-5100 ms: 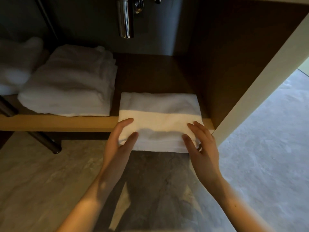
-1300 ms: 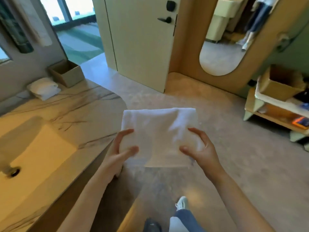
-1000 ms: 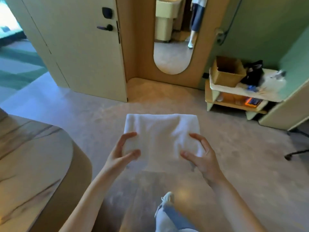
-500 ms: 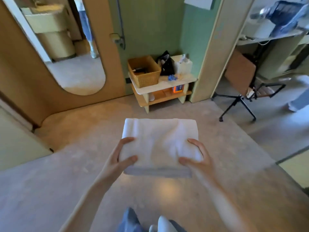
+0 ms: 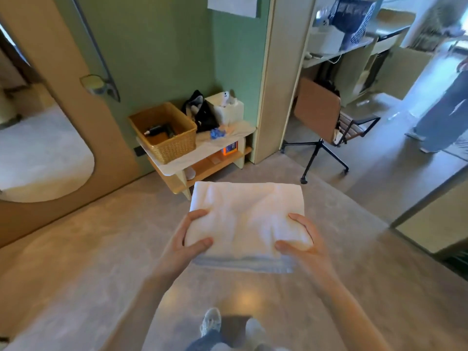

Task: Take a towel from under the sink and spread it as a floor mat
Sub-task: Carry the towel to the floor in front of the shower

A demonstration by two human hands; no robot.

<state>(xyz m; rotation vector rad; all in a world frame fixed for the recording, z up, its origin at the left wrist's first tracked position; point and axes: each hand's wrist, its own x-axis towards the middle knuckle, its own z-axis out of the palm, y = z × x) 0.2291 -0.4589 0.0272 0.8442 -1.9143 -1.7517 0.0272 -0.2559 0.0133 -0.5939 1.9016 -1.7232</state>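
The carrying step is in hand: the folded towel is held level above the floor at 12 o'clock, the left grip and right grip each clasping a near corner, and it likely next needs unfolding and lowering flat.

place: pretty sure it's a lived-in home | clues: wicker basket on low shelf, big wall mirror, desk chair

The towel is off the under-sink shelf, now carried above the floor by the left hand and right hand. The vanity and door are gone from view; a basket stands at eleven o'clock, a chair at one.
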